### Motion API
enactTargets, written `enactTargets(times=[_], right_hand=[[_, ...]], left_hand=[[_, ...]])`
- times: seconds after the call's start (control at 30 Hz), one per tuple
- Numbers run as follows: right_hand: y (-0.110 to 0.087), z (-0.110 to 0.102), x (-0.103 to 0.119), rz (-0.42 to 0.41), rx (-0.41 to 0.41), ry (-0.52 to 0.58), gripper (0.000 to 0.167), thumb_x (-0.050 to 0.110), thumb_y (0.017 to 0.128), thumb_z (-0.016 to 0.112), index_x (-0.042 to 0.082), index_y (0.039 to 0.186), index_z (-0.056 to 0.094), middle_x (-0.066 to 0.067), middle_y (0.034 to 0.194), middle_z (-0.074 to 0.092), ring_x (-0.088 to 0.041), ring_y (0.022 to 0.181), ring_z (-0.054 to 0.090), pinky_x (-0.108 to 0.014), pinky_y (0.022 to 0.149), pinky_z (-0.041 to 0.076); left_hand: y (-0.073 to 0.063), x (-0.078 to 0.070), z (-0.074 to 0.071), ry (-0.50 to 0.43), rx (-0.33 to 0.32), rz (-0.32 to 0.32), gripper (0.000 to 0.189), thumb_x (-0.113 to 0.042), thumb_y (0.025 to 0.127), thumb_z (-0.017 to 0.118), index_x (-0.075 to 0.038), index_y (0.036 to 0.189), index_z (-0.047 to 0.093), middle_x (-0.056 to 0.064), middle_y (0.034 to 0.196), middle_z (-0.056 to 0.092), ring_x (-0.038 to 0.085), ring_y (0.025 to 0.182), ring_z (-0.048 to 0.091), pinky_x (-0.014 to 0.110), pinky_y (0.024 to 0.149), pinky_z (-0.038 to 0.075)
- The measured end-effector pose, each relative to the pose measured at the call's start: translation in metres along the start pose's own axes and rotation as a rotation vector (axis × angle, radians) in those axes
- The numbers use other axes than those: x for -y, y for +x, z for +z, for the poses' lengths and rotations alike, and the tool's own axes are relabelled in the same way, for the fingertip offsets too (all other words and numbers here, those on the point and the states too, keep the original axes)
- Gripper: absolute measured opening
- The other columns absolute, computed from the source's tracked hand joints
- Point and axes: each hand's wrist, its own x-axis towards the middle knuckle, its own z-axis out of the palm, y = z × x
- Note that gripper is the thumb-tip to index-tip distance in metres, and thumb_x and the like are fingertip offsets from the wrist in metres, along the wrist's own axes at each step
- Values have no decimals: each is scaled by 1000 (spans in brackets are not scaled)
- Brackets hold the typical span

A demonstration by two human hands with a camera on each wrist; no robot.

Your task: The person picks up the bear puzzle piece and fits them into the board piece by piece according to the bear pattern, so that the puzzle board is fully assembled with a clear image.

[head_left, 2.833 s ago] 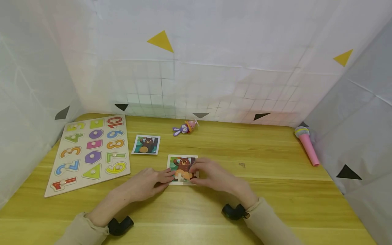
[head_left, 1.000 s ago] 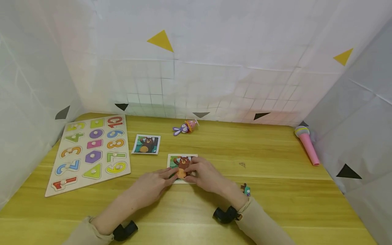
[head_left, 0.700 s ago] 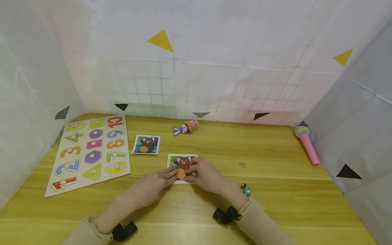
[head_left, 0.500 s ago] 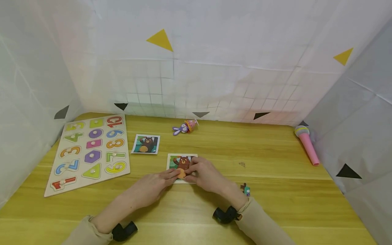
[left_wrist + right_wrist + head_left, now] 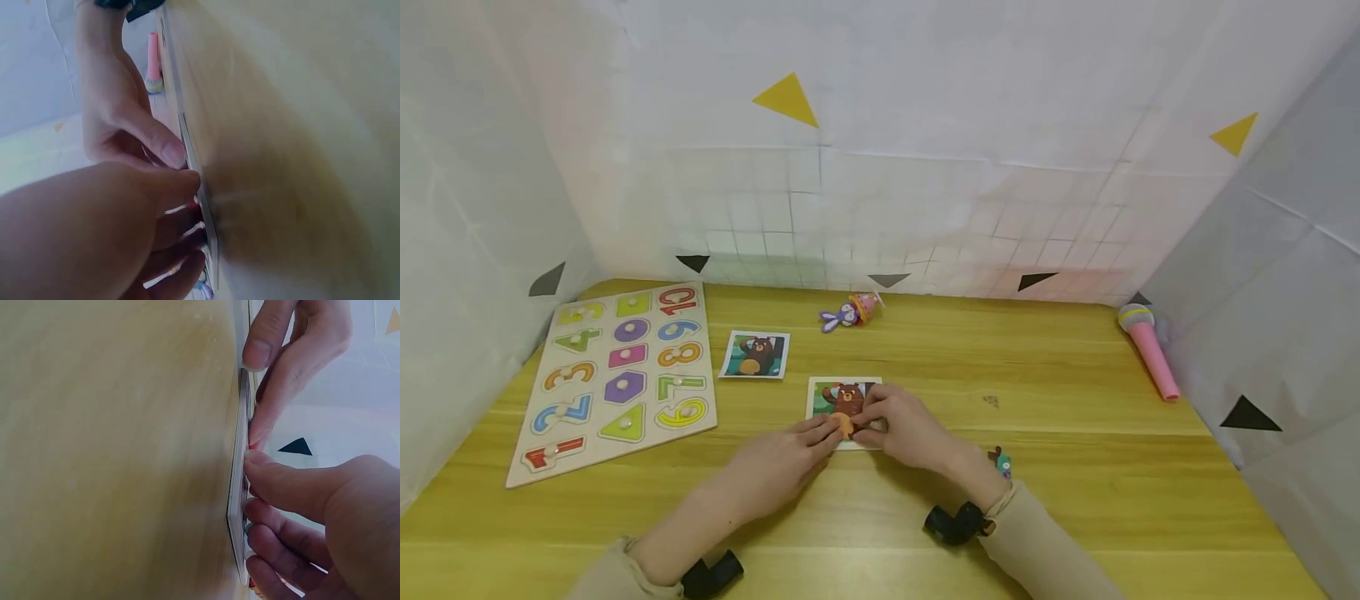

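Note:
A small square jigsaw puzzle (image 5: 847,398) of a brown bear lies on the wooden table, its lower part mostly covered by both hands. The left hand (image 5: 790,462) comes in from the left and presses outstretched fingertips on the puzzle's lower middle, over the bear's orange belly. From the right, the right hand (image 5: 910,427) bends its index finger and thumb together on a puzzle piece at the right side; that piece is largely hidden. In the right wrist view the puzzle's thin edge (image 5: 237,494) shows, with fingertips of both hands against its face.
A loose teal-and-brown puzzle piece (image 5: 1004,463) lies beside the right wrist. A bear picture card (image 5: 760,357) is up and left. Farther left lies a number-and-shape board (image 5: 651,433). A purple rabbit toy (image 5: 850,312) lies behind, a pink toy microphone (image 5: 1152,354) far right.
Both hands have closed in on the puzzle's lower middle, where a gap showed earlier. The loose piece by the right wrist has come into view. Lately the left fingertips slid slightly right.

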Motion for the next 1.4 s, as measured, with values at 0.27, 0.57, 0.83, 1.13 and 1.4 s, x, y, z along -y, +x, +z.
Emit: enactTargets(times=[0.27, 0.57, 0.83, 1.13, 1.4], right_hand=[[-2, -2, -2, 14, -4, 22, 15, 14, 86, 80, 8, 99, 81, 0, 91, 63, -17, 77, 55, -21, 65, 44], [-9, -6, -9, 60, 1, 54, 11, 16, 87, 80, 12, 97, 80, 1, 93, 63, -17, 81, 56, -25, 71, 45], [-15, -15, -13, 43, 40, 66, 11, 17, 88, 78, 14, 99, 79, 3, 94, 65, -16, 85, 60, -28, 76, 51], [-35, -34, -32, 65, 46, 71, 23, 17, 88, 78, 12, 111, 76, 2, 104, 68, -13, 95, 64, -33, 85, 54], [-64, -59, -54, 130, 26, 141, 25, 16, 89, 77, 12, 113, 74, 0, 108, 69, -19, 98, 66, -41, 84, 56]], left_hand=[[4, -5, 7, 45, -13, 3, 45, -28, 104, 54, -4, 142, 56, 12, 151, 49, 28, 141, 45, 40, 104, 50], [9, 0, 8, -124, -23, 15, 42, -22, 104, 54, -4, 142, 56, 15, 149, 51, 32, 129, 57, 45, 98, 53], [8, 0, 8, -167, 43, -9, 49, -32, 106, 51, -7, 148, 49, 12, 155, 43, 29, 140, 45, 45, 104, 50], [6, -1, 7, -202, 47, -12, 51, -33, 106, 49, -7, 149, 47, 10, 157, 40, 29, 143, 41, 46, 107, 47], [4, -1, 7, -201, 53, 5, 52, -33, 106, 50, -10, 151, 44, 10, 159, 38, 30, 145, 39, 47, 109, 44]])
